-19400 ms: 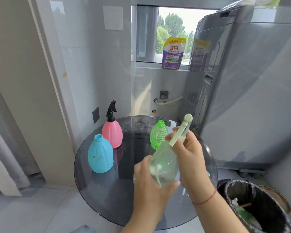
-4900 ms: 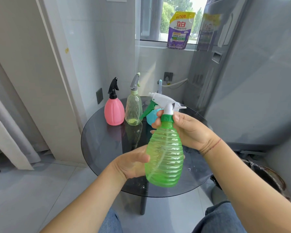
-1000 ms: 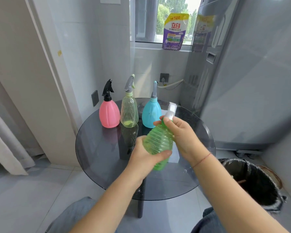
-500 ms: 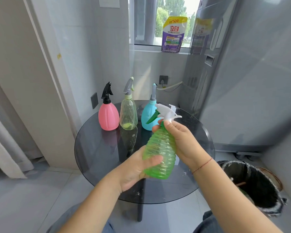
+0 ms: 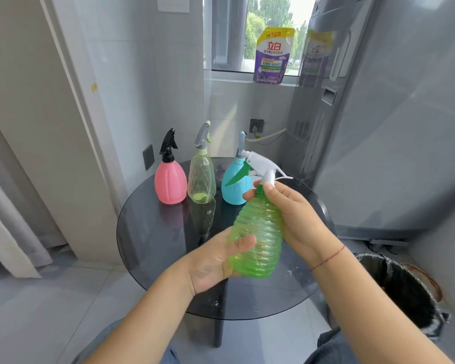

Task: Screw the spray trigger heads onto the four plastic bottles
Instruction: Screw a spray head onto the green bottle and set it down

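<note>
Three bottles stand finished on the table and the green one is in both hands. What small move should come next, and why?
Probably one more small twist of the collar with the right hand to check it is tight. The left hand grips the green bottle low, the right fingers pinch its neck, and the white trigger head already sits on top.

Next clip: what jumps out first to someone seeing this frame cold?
The ribbed green bottle held mid-air in the centre: the left hand cups its base while the right hand grips the neck under a white trigger head. Behind it, a pink bottle, a clear bottle and a blue bottle stand in a row on the far side of the round glass table, each already capped with a head.
</note>
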The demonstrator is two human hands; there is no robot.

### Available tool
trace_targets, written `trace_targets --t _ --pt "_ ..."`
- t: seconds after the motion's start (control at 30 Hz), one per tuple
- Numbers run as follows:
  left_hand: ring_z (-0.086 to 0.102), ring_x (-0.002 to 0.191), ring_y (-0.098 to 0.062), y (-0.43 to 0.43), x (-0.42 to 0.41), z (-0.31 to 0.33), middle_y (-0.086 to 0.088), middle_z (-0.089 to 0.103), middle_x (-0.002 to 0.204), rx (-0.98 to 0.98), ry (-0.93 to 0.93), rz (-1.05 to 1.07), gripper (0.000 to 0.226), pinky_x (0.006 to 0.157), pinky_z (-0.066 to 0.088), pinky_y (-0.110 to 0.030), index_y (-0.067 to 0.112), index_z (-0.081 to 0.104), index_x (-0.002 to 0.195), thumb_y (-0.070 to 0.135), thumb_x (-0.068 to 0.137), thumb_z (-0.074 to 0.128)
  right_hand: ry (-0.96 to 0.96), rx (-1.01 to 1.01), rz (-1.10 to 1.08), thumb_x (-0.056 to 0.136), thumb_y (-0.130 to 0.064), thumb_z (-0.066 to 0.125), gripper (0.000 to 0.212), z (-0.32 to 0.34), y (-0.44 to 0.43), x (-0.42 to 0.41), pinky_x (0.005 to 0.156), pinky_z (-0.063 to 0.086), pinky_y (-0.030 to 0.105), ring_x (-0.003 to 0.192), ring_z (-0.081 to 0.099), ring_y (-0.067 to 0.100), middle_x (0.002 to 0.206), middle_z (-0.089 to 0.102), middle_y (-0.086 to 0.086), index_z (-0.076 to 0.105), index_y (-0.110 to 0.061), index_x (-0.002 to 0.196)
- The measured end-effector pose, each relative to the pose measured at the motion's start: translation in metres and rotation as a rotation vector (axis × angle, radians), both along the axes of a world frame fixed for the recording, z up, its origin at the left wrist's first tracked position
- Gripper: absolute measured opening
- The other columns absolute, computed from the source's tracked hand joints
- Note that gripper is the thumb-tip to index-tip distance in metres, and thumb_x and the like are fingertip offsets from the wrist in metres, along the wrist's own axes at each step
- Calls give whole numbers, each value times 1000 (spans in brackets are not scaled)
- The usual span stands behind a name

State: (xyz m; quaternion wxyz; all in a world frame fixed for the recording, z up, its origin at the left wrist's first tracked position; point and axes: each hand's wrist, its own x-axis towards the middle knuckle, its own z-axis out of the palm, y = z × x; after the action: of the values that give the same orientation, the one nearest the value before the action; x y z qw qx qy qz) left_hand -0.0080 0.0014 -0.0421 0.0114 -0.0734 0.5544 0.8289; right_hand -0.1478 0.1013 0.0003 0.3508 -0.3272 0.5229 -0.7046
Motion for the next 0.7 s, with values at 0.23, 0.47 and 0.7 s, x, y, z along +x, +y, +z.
trace_targets --t 0.23,0.47,0.7 --pt "66 109 -22 4 1 -3 -7 67 121 -7 20 -30 76 90 56 -40 18 62 127 49 62 85 22 115 142 91 -38 48 34 8 5 -2 81 57 41 90 67 23 109 74 8 67 -11 99" --pt "68 108 -22 16 -5 5 -10 71 118 -252 63 213 69 93 55 -35 17 64 120 39 58 86 154 121 -24 98 -31 46 30 11 5 4 78 55 40 81 68 20 104 75 6 67 -8 98" --pt "68 107 -12 21 -9 -2 0 70 118 -331 -16 362 80 91 53 -30 23 54 124 48 54 84 192 132 -156 95 -34 54 27 11 3 8 82 56 48 80 67 25 104 75 14 73 -19 83"
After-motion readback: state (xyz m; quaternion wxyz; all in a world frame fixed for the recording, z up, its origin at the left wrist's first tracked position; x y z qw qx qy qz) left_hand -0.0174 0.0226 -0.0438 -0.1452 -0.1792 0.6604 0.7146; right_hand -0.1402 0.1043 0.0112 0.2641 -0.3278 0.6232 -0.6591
